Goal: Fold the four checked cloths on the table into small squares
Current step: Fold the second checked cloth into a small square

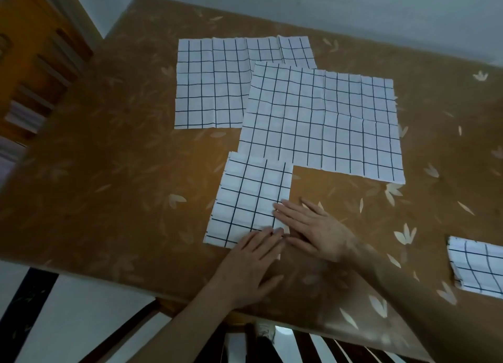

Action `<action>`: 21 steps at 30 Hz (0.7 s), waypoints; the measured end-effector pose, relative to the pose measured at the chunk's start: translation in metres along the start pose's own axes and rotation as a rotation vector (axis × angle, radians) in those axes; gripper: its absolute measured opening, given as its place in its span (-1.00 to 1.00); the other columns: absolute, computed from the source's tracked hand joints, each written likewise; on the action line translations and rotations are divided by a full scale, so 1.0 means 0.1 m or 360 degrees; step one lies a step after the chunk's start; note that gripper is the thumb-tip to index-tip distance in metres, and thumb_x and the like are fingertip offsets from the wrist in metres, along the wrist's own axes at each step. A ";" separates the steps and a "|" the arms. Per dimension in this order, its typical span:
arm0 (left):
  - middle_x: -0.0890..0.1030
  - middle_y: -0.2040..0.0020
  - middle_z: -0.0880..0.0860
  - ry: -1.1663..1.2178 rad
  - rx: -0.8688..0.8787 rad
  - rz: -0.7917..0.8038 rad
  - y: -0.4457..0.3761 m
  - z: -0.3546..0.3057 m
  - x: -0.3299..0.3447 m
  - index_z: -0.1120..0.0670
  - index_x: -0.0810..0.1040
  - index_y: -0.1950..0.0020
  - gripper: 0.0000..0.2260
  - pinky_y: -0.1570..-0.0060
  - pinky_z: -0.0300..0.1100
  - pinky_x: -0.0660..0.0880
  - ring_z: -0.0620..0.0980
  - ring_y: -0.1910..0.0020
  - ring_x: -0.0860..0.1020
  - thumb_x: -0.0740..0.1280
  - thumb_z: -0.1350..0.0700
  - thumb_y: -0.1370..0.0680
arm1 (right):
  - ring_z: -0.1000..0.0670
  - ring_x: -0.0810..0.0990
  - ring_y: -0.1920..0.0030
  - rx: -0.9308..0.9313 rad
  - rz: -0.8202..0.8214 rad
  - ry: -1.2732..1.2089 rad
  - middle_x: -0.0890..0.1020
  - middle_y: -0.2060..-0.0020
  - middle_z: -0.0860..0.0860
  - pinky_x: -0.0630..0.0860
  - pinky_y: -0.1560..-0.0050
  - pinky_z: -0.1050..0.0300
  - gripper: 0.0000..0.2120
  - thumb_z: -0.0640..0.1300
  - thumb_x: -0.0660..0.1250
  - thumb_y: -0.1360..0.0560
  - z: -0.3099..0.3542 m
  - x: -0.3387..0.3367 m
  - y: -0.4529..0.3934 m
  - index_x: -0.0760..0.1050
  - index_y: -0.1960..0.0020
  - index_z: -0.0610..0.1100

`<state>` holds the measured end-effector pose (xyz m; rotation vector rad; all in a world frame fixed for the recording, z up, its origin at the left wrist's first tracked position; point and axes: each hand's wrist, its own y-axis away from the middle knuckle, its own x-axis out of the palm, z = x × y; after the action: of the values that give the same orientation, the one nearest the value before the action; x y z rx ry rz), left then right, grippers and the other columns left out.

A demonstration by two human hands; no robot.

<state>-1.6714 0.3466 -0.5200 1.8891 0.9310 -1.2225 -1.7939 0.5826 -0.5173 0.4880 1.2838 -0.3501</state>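
A white cloth with dark checks, folded into a narrow rectangle (249,199), lies near the table's front edge. My left hand (251,264) lies flat with straight fingers on its near right corner. My right hand (310,229) is flat too, its fingertips touching the cloth's right edge. A large unfolded checked cloth (324,120) is spread behind it, overlapping another unfolded checked cloth (212,82) at the back left. A small folded checked cloth (476,267) sits at the right edge of view.
The table (109,172) has a brown cover with pale leaf prints. A dark chair back (285,343) stands below the front edge. An orange wooden door (30,63) is at the left, a pale wall behind.
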 end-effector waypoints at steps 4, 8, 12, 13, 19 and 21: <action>-0.23 -0.68 -0.02 0.0006 0.0035 0.0069 0.06 -0.03 -0.01 0.01 -0.27 -0.67 -0.22 -0.58 0.03 -0.18 -0.02 -0.64 -0.27 0.00 -0.36 -0.65 | 0.09 -0.09 -0.66 0.0068 -0.0007 0.0063 0.00 -0.68 0.10 0.00 -0.64 -0.18 -0.37 0.19 0.05 -0.73 -0.21 -0.06 -0.08 -0.07 -0.70 0.01; -0.21 -0.69 0.01 -0.0070 0.0022 0.0071 0.06 -0.04 0.02 0.04 -0.21 -0.68 -0.21 -0.55 0.06 -0.12 0.03 -0.65 -0.24 0.01 -0.38 -0.65 | 0.10 -0.09 -0.66 0.0043 -0.0022 0.0080 0.00 -0.68 0.09 -0.06 -0.65 -0.15 -0.36 0.21 0.04 -0.73 -0.33 -0.06 -0.15 -0.07 -0.70 0.00; -0.21 -0.69 0.00 -0.0079 0.0028 0.0075 0.06 -0.04 0.01 0.03 -0.19 -0.68 -0.22 -0.56 0.06 -0.12 0.04 -0.65 -0.23 0.00 -0.38 -0.65 | 0.10 -0.10 -0.66 0.0169 -0.0065 0.0112 -0.01 -0.68 0.10 -0.05 -0.65 -0.15 -0.37 0.22 -0.01 -0.73 -0.50 -0.13 -0.24 -0.09 -0.70 0.01; -0.21 -0.69 -0.01 -0.0077 0.0026 0.0077 0.06 -0.04 0.01 0.02 -0.18 -0.68 -0.22 -0.56 0.07 -0.11 0.04 -0.66 -0.22 0.01 -0.39 -0.64 | 0.10 -0.10 -0.66 0.0187 -0.0068 0.0136 -0.01 -0.68 0.10 -0.05 -0.65 -0.15 -0.37 0.23 -0.02 -0.73 -0.55 -0.14 -0.27 -0.08 -0.70 0.01; -0.22 -0.69 -0.01 -0.0066 -0.0019 0.0087 0.05 -0.08 0.01 0.02 -0.20 -0.68 -0.19 -0.55 0.09 -0.12 0.05 -0.65 -0.24 0.01 -0.42 -0.62 | 0.07 -0.12 -0.67 0.0298 -0.0038 0.0212 -0.01 -0.68 0.09 -0.04 -0.65 -0.15 -0.38 0.24 -0.08 -0.72 -0.70 -0.19 -0.38 -0.06 -0.70 0.00; -0.21 -0.69 -0.01 -0.0077 -0.0028 0.0083 0.06 -0.08 0.01 0.03 -0.19 -0.68 -0.17 -0.55 0.09 -0.12 0.06 -0.65 -0.23 0.01 -0.44 -0.61 | 0.06 -0.13 -0.67 0.0296 -0.0035 0.0225 -0.03 -0.68 0.08 -0.05 -0.65 -0.14 -0.37 0.24 -0.08 -0.72 -0.69 -0.15 -0.38 -0.10 -0.70 0.00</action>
<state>-1.6626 0.3511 -0.5174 1.8508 0.8591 -1.2199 -1.8735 0.5868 -0.5222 0.6659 1.4012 -0.4626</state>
